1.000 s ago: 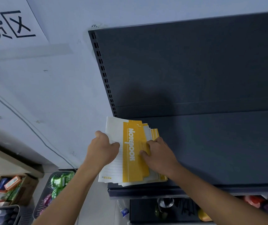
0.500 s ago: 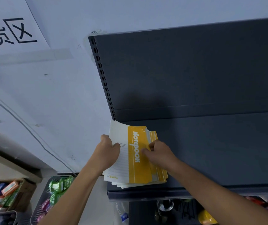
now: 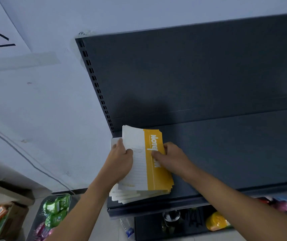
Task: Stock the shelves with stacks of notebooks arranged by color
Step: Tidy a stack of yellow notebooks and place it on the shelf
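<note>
On the top notebook (image 3: 144, 173), white letters run lengthwise down the yellow band of the cover and spell "Notebook"; the right hand (image 3: 171, 160) covers the middle of the word. The fine print on the cover's white part is too small to read. In the upper left of the frame, a white sheet (image 3: 5, 16) on the wall bears the large black character "区", cut off by the frame edge.

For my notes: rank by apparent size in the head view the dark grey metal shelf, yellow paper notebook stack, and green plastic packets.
Dark grey metal shelf
Yellow paper notebook stack
Green plastic packets, farther away, so unsure
</note>
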Tool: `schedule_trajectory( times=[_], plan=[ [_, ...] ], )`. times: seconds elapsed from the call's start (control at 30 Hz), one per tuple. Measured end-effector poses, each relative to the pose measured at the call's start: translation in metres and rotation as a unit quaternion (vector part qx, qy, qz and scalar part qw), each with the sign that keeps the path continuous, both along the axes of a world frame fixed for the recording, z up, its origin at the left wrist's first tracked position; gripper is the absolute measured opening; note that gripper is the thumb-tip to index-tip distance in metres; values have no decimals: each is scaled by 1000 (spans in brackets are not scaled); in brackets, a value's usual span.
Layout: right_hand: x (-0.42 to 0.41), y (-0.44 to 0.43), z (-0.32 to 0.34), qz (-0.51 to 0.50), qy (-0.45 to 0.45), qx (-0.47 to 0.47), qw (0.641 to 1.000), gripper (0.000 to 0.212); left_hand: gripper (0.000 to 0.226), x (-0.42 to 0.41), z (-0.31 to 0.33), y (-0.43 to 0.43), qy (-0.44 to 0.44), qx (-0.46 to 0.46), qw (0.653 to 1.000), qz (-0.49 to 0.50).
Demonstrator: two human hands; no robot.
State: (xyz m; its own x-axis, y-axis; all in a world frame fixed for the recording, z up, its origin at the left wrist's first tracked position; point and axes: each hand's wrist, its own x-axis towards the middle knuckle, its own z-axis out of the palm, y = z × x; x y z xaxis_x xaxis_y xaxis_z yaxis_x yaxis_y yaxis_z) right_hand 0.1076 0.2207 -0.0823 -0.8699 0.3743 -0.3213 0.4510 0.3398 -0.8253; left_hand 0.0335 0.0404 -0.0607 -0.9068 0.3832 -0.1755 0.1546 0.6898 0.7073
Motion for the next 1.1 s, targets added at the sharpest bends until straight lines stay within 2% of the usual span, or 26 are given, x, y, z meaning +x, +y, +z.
schedule_trajectory(
  times=[0.07, 0.17, 0.27, 0.37, 0.73, 1.1],
  plan=[
    [4, 7, 6, -10, 0, 42, 999, 27, 35, 0, 2, 9, 41, -62, 997, -16],
    [10, 16, 20, -35, -21, 109, 993, 29, 33, 2, 8, 25, 110, -104, 988, -33],
    [21, 23, 31, -55, -48, 173, 982, 33, 31, 5, 13, 40, 133, -102, 984, -61],
    [37, 32, 37, -91, -56, 207, 973, 36, 39, 8, 11, 57, 160, -70, 979, -101],
    [101, 90, 45, -209, -74, 230, 948, 36, 38, 38, 16, 145, 201, -58, 955, -209],
    [180, 250, 50, -270, -67, 236, 931, 35, 42, 103, 31, 317, 167, -33, 948, -270]
  ],
)
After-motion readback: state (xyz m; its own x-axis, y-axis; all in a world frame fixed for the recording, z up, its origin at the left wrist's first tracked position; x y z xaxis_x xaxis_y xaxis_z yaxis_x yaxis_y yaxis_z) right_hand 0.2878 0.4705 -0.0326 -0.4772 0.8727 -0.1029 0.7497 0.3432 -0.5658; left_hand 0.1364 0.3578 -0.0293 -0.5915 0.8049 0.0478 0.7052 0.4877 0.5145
